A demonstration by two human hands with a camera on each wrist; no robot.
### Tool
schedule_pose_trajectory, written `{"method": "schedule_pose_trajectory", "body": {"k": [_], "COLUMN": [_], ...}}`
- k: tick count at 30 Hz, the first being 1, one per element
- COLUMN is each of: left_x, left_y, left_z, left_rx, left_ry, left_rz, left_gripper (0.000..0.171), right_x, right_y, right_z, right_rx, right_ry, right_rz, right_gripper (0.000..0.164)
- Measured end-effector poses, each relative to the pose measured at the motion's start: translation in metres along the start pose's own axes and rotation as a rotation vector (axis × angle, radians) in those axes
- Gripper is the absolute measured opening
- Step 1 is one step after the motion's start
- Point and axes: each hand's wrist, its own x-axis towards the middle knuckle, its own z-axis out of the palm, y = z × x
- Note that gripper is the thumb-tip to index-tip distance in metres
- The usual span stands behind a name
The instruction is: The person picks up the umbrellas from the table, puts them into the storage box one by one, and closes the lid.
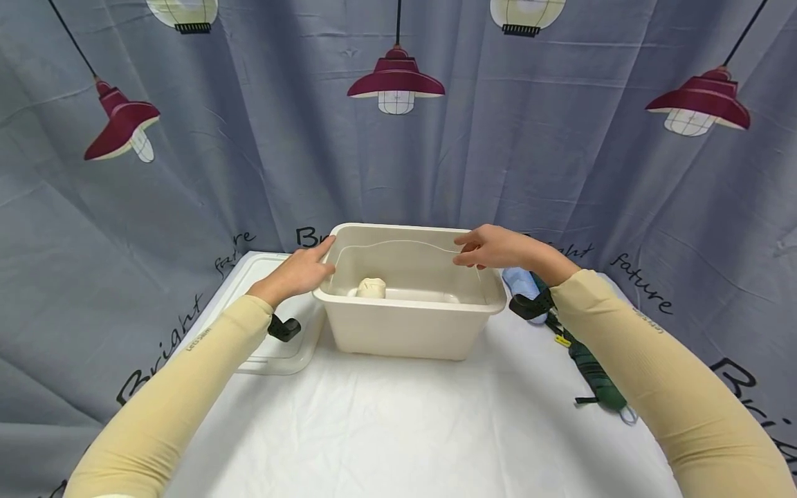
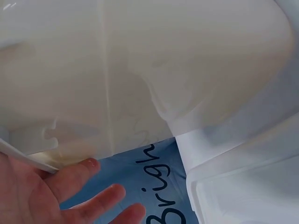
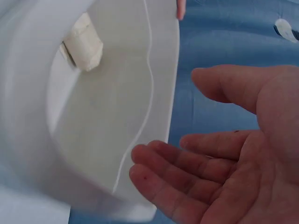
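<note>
A cream plastic storage bin (image 1: 405,328) stands on the table with its mouth up. Inside, near its left end, lies a small cream rolled item (image 1: 371,288), also seen in the right wrist view as a pale roll (image 3: 85,44). My left hand (image 1: 299,271) rests at the bin's left rim. In the left wrist view its fingers (image 2: 100,203) extend outside the wall, just below the rim; the thumb is hidden there. Over the right end of the bin is my right hand (image 1: 495,247), fingers loosely bent and thumb apart, with nothing in its palm (image 3: 247,186).
A white lid (image 1: 264,356) lies left of the bin, partly behind my left arm. To the right are a light blue item (image 1: 519,285) and a dark green rolled bundle (image 1: 596,373) with a black strap. A blue-grey curtain (image 1: 299,138) hangs behind the table.
</note>
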Motion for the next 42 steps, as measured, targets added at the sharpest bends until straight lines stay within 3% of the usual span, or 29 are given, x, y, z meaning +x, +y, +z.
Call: {"method": "schedule_pose_trajectory", "body": {"k": [8,15,21,32,42], "left_x": [-0.001,0.001,0.005,0.002,0.0], "left_y": [-0.002,-0.005,-0.007,-0.004,-0.003], "left_z": [-0.005,-0.005,-0.004,-0.001,-0.003], "left_rx": [-0.076,-0.058,-0.082,-0.035,-0.022], "left_ry": [-0.047,-0.077,-0.131,-0.096,-0.091], "left_rz": [0.009,0.043,0.029,0.027,0.016], "left_gripper": [0.077,0.077,0.076,0.072,0.073], "right_x": [-0.026,-0.051,-0.069,-0.094,-0.105], "right_y": [0.022,0.043,0.069,0.126,0.178], "right_z": [-0.005,-0.007,-0.008,0.006,0.021], "right_rx": [0.049,0.034,0.046,0.032,0.106], "right_ry": [0.078,0.152,0.157,0.13,0.091], "right_rz": [0.009,0.071,0.119,0.214,0.262], "right_gripper": [0.064,0.069,0.073,0.077,0.081]}}
